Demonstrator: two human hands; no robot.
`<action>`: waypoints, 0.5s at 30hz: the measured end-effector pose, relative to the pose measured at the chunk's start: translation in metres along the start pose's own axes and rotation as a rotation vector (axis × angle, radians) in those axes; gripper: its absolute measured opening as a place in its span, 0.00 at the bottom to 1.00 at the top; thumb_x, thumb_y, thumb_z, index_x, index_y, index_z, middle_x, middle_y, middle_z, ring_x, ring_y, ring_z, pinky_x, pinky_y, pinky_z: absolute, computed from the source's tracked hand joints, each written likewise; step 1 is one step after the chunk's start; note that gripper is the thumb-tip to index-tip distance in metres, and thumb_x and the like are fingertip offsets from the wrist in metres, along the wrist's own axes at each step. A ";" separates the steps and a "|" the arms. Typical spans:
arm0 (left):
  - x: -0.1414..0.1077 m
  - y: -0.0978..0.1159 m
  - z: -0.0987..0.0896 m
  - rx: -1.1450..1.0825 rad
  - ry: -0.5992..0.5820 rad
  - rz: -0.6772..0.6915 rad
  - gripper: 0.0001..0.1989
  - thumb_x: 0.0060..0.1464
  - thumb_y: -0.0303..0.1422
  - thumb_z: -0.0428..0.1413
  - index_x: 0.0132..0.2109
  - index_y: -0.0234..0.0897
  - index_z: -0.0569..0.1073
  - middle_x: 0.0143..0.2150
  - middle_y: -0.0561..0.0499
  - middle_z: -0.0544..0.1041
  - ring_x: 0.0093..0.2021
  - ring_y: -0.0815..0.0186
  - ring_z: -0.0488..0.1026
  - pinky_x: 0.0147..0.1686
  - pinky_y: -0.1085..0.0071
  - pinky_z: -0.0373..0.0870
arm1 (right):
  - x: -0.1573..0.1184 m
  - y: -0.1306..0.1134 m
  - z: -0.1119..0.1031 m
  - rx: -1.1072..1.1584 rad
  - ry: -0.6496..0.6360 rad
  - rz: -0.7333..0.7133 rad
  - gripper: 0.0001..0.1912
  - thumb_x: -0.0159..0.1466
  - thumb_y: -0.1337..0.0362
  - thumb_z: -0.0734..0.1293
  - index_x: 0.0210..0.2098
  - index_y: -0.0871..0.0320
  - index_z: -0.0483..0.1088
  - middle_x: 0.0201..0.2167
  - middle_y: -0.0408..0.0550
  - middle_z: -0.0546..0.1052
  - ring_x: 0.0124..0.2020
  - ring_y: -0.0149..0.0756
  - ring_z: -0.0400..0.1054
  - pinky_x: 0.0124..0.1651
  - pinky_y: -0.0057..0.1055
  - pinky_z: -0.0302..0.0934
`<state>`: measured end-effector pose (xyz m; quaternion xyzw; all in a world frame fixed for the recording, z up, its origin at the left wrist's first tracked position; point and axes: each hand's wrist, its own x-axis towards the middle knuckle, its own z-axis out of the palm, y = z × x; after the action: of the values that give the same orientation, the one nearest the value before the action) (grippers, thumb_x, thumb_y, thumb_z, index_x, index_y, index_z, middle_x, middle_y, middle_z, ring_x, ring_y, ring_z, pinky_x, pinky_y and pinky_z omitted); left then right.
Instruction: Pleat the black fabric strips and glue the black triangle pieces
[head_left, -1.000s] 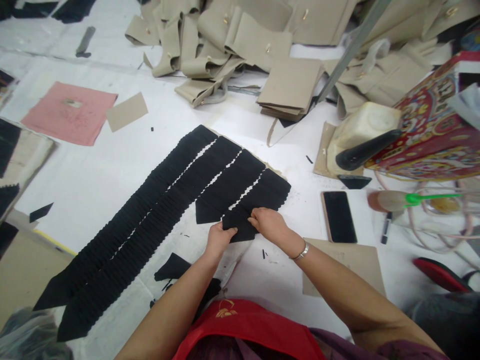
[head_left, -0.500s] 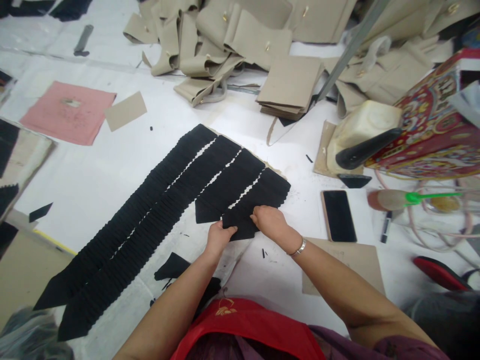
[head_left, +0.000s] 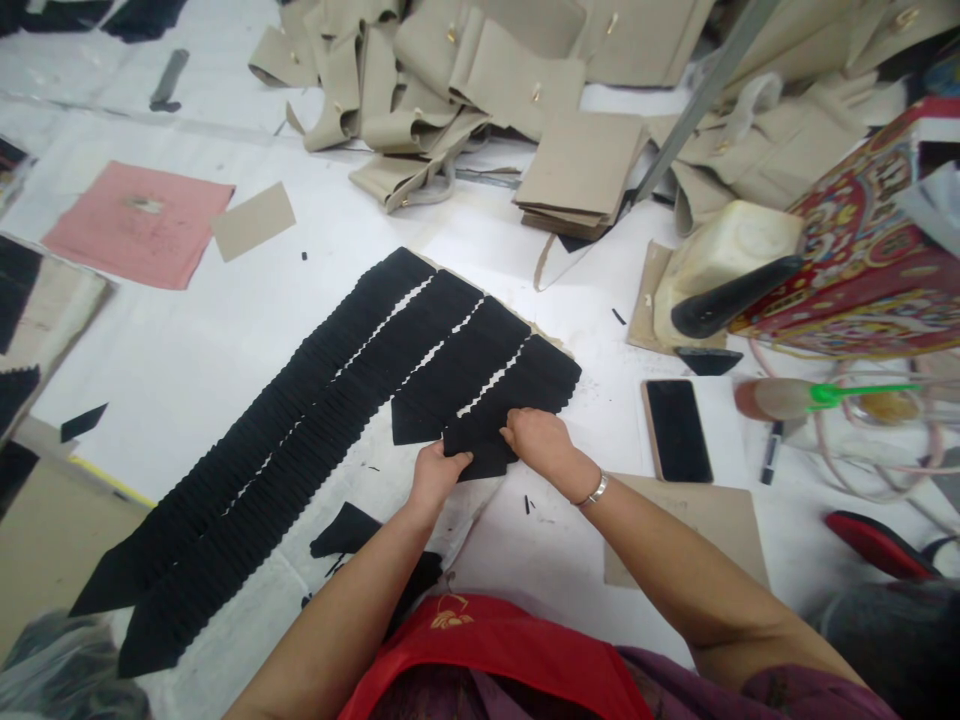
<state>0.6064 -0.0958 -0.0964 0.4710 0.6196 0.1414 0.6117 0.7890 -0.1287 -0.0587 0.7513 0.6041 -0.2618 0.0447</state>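
Observation:
Black scalloped pieces lie overlapped in slanting rows on the white table (head_left: pixel 247 250). Two long rows (head_left: pixel 300 400) reach down to the lower left; shorter ones sit at the right. At the near end of the rightmost row, my left hand (head_left: pixel 439 475) pinches the left edge of a black piece (head_left: pixel 480 450) between thumb and fingers. My right hand (head_left: pixel 536 440), with a metal bracelet at the wrist, has its fingers curled on the same piece's right side. The fingertips of my right hand are partly hidden.
Beige leather pieces (head_left: pixel 517 75) are heaped at the back beside a stack of beige panels (head_left: pixel 577 165). On the right are a phone (head_left: pixel 679 430), a white container (head_left: pixel 727 250), a bottle (head_left: pixel 780 398) and a red patterned box (head_left: pixel 870 240). A pink cloth (head_left: pixel 142 225) lies left.
Almost nothing differs. Both hands keep their places on the black piece, with only a very slight upward shift of my right hand.

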 end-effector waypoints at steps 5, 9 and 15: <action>0.002 -0.002 -0.001 0.050 0.003 0.022 0.12 0.38 0.32 0.61 0.34 0.33 0.76 0.32 0.48 0.78 0.31 0.62 0.74 0.33 0.69 0.70 | -0.001 0.007 -0.008 -0.029 0.018 0.024 0.13 0.62 0.56 0.61 0.35 0.60 0.68 0.34 0.53 0.75 0.36 0.39 0.70 0.34 0.29 0.58; -0.002 0.000 0.001 0.081 0.026 0.040 0.11 0.38 0.32 0.60 0.33 0.32 0.76 0.31 0.47 0.78 0.31 0.62 0.74 0.32 0.70 0.70 | -0.006 0.014 -0.014 -0.012 0.041 0.011 0.11 0.62 0.57 0.61 0.35 0.59 0.67 0.34 0.50 0.74 0.35 0.36 0.69 0.33 0.27 0.56; -0.014 0.002 -0.005 0.067 0.037 0.095 0.09 0.41 0.30 0.58 0.34 0.32 0.76 0.30 0.49 0.78 0.30 0.64 0.73 0.31 0.71 0.69 | -0.012 0.009 -0.005 -0.076 0.044 -0.042 0.07 0.62 0.62 0.62 0.35 0.59 0.66 0.34 0.49 0.73 0.34 0.35 0.69 0.30 0.28 0.54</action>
<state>0.5998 -0.1030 -0.0852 0.5175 0.6120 0.1581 0.5767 0.7979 -0.1397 -0.0514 0.7418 0.6301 -0.2229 0.0543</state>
